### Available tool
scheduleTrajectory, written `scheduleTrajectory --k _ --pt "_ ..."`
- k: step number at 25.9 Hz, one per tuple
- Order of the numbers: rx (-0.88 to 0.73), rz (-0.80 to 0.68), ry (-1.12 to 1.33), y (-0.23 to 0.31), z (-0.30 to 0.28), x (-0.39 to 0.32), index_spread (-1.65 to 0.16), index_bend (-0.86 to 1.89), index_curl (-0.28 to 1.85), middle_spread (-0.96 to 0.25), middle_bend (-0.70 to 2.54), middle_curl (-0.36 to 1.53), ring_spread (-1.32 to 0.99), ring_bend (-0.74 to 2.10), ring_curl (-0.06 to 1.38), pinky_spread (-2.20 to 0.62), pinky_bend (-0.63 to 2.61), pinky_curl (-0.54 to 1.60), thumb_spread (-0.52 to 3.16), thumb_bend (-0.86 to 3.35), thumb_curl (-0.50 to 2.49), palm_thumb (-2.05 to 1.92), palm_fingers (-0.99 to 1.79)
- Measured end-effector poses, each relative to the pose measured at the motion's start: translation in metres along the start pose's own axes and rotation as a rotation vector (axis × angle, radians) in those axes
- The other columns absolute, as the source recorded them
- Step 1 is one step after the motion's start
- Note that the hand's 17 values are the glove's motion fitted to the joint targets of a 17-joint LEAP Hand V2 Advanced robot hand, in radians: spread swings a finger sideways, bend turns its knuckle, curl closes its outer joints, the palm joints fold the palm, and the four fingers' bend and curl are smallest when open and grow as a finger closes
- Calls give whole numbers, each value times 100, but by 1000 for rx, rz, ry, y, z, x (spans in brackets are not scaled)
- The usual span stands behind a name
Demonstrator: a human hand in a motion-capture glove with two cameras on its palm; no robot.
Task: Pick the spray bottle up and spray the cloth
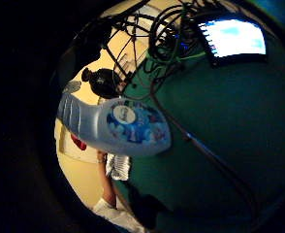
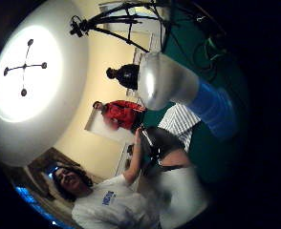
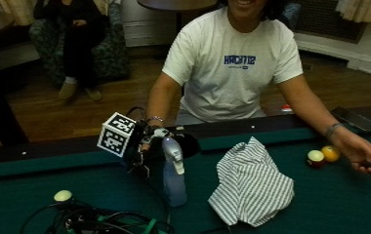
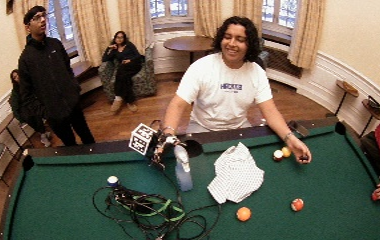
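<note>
Blue label (image 1: 133,124) in little-finger view only

- Spray bottle (image 3: 174,183): smooth pale-blue plastic, glossy label (palm view).
- Cloth (image 3: 252,186): soft striped woven fabric, crumpled.
- Table (image 3: 341,204): matt green felt.
- Balls (image 3: 322,156): glossy.

Dim, blurred palm views; ceiling lamp (image 2: 25,67) glares; screen (image 1: 234,37) blown out.

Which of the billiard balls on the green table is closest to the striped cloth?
The orange ball, lying just off the lower edge of the striped cloth. The pair by the person's bare hand and the reddish ball sit farther away.
</note>
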State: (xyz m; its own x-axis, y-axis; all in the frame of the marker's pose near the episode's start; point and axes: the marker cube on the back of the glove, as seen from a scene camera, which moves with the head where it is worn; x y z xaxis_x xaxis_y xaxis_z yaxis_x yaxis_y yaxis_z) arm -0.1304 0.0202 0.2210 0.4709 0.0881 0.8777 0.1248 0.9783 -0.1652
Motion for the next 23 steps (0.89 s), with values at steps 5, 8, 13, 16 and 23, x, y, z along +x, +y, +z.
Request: scheduleTrajectory --k 5,8,13,16,23 --pt "-90 -36 -63 -18 20 -1 -36 10 37 -15 46 48 -16 65 46 1 59 47 89 -6 47 63 23" --pt "-156 -50 -98 -30 31 0 -36 9 34 -14 41 45 -16 61 43 2 60 45 88 -5 45 61 21" --pt "-197 -67 -160 -40 46 2 -35 7 30 -12 37 42 -16 61 41 2 60 43 86 -5 43 58 21" --pt "-193 -73 -168 -47 52 1 -35 6 27 -12 35 41 -19 63 40 0 63 42 85 -5 42 56 26" --pt "-198 -60 -165 -60 66 -2 -34 8 23 -13 26 38 -25 65 38 -8 70 42 83 -4 40 54 39"
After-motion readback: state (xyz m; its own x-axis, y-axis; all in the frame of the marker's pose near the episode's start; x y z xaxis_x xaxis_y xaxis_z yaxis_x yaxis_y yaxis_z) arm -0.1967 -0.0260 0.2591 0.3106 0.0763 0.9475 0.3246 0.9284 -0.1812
